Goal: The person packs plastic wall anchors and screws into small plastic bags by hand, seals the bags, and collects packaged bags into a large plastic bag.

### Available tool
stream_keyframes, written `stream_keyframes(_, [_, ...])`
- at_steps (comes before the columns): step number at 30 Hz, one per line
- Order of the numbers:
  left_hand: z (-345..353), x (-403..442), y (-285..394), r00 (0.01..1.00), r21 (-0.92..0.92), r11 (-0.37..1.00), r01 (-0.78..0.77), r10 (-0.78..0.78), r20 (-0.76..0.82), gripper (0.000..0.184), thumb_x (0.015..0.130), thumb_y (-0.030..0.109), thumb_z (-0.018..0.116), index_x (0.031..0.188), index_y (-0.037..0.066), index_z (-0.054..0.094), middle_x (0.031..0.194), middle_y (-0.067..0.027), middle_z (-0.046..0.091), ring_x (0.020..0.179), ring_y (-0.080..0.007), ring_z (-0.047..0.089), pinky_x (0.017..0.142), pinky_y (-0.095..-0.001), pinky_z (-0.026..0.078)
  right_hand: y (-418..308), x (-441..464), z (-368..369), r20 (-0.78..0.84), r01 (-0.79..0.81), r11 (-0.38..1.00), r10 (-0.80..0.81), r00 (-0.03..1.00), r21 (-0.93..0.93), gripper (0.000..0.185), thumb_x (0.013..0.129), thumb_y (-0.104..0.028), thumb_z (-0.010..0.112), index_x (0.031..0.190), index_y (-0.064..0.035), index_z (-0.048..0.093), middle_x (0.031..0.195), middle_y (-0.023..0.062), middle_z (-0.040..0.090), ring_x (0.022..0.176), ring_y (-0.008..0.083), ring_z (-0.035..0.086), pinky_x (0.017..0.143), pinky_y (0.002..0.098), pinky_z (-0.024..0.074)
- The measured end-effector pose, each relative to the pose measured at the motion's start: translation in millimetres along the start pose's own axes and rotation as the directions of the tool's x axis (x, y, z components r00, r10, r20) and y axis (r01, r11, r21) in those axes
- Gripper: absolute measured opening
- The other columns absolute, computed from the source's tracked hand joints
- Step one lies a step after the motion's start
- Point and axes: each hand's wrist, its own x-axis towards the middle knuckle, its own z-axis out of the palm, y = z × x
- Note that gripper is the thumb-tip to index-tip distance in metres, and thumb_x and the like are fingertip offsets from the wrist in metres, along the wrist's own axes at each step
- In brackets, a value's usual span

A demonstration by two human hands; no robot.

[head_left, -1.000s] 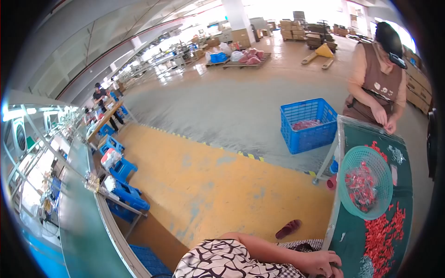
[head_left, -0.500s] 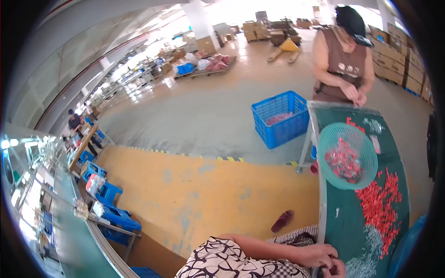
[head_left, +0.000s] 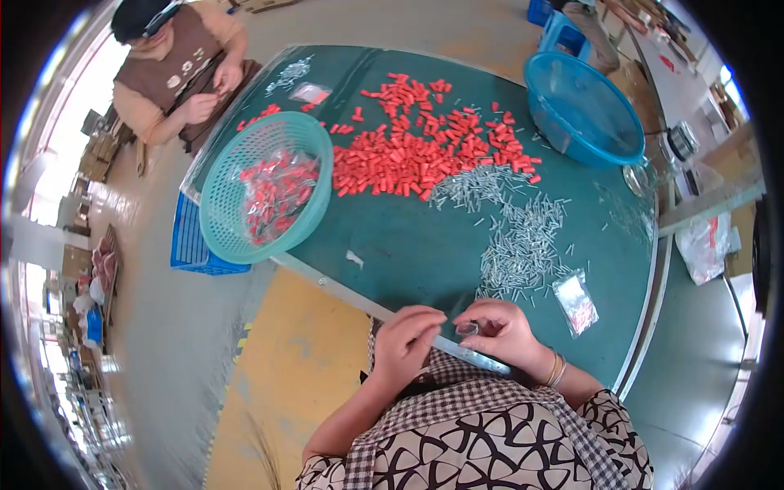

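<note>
Evidently a small clear plastic piece (head_left: 467, 328), glossy and rounded, pinched in the right hand (head_left: 505, 333) over the near edge of the green table (head_left: 392, 257), left hand (head_left: 406, 347) at that edge, fingers curled, whether gripping I cannot tell, red plastic pieces (head_left: 400, 163) strewn mid-table.

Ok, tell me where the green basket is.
In the head view, the green basket is at the left edge of the table, beside the loose red pieces.
</note>
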Motion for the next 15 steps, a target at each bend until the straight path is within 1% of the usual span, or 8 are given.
stream_keyframes(1, [1.9, 4.8, -0.4, 0.998, -0.002, 0.998, 0.067, -0.067, -0.016, 0.016, 0.079, -0.004, 0.068, 0.094, 0.004, 0.07, 0.092, -0.013, 0.066, 0.079, -0.0265, 0.065, 0.066, -0.0319, 0.052, 1.4, -1.8, -3.8, -0.007, -0.018, 0.999, 0.019, 1.0, 0.049, 0.032, 0.074, -0.01, 0.082, 0.102, -0.0054, 0.069, 0.085, 0.0006, 0.064, 0.058, 0.0023, 0.044, 0.047, 0.02, 0.0328])
stream_keyframes(2, [5.6, 14.8, -2.1, 0.998, -0.007, 0.998, 0.064, -0.064, -0.022, 0.012, 0.08, -0.002, 0.068, 0.091, 0.002, 0.069, 0.084, -0.0123, 0.065, 0.074, -0.0258, 0.064, 0.062, -0.0315, 0.05, 2.2, -5.1, -6.8, -0.013, -0.038, 0.994, 0.04, 0.999, 0.099, 0.032, 0.074, -0.01, 0.082, 0.103, -0.0053, 0.069, 0.086, 0.0007, 0.064, 0.058, 0.0022, 0.044, 0.048, 0.0199, 0.0322])
stream_keyframes(5, [20.8, 47.1, -3.2, 0.99, 0.099, 0.993, 0.067, -0.078, 0.117, 0.009, 0.08, -0.001, 0.067, 0.089, 0.002, 0.068, 0.084, -0.0128, 0.065, 0.073, -0.0271, 0.063, 0.061, -0.0314, 0.05, -5.1, -13.6, -16.8, -0.023, -0.023, 0.997, 0.025, 0.999, 0.077, 0.034, 0.074, -0.009, 0.082, 0.105, -0.0047, 0.069, 0.087, 0.0008, 0.065, 0.058, 0.0025, 0.041, 0.05, 0.0196, 0.0313])
stream_keyframes(6, [30.9, 53.8, -10.5, 0.988, 0.117, 0.993, 0.029, -0.046, 0.148, 0.012, 0.081, 0.005, 0.068, 0.092, 0.002, 0.067, 0.084, -0.0123, 0.063, 0.074, -0.0287, 0.062, 0.064, -0.0349, 0.049, -3.6, -16.4, -19.0, -0.031, -0.013, 0.996, 0.016, 0.999, 0.084, 0.034, 0.074, -0.009, 0.081, 0.105, -0.0045, 0.069, 0.087, 0.0011, 0.065, 0.058, 0.0027, 0.041, 0.05, 0.0198, 0.0317])
stream_keyframes(9, [60.4, 79.1, -16.3, 0.988, 0.446, 0.886, -0.128, 0.074, 0.136, 0.021, 0.078, 0.01, 0.072, 0.096, 0.002, 0.065, 0.079, -0.0106, 0.061, 0.073, -0.0277, 0.061, 0.064, -0.0381, 0.048, 5.3, -24.6, -25.8, -0.042, -0.007, 0.994, 0.012, 0.999, 0.112, 0.033, 0.075, -0.008, 0.081, 0.105, -0.004, 0.069, 0.088, 0.0019, 0.065, 0.06, 0.0032, 0.042, 0.052, 0.0204, 0.0328])
stream_keyframes(12, [79.4, 98.2, -25.7, 0.98, 0.593, 0.782, -0.192, 0.119, 0.16, 0.022, 0.077, 0.014, 0.072, 0.093, 0.002, 0.062, 0.078, -0.0121, 0.058, 0.073, -0.0316, 0.06, 0.065, -0.0422, 0.048, 12.0, -25.6, -29.6, -0.046, -0.05, 0.986, 0.058, 0.997, 0.158, 0.032, 0.075, -0.007, 0.08, 0.105, -0.0035, 0.069, 0.087, 0.0023, 0.064, 0.062, 0.0036, 0.044, 0.053, 0.021, 0.0342])
stream_keyframes(14, [83.7, 104.7, -24.0, 0.969, 0.658, 0.721, -0.218, 0.082, 0.232, 0.016, 0.077, 0.011, 0.069, 0.087, 0.002, 0.061, 0.079, -0.013, 0.059, 0.075, -0.0322, 0.06, 0.066, -0.0418, 0.049, 11.3, -23.5, -30.9, -0.048, -0.079, 0.978, 0.09, 0.995, 0.193, 0.032, 0.076, -0.006, 0.08, 0.105, -0.0031, 0.069, 0.084, 0.0022, 0.063, 0.062, 0.004, 0.044, 0.054, 0.0211, 0.0356])
stream_keyframes(15, [86.2, 107.3, -22.8, 0.961, 0.687, 0.688, -0.236, 0.062, 0.268, 0.013, 0.077, 0.01, 0.068, 0.085, 0.002, 0.06, 0.08, -0.0134, 0.059, 0.076, -0.0325, 0.061, 0.067, -0.0417, 0.049, 12.3, -22.0, -31.5, -0.044, -0.051, 0.982, 0.06, 0.997, 0.181, 0.032, 0.076, -0.005, 0.08, 0.105, -0.0029, 0.068, 0.083, 0.002, 0.062, 0.062, 0.004, 0.044, 0.055, 0.0207, 0.0372])
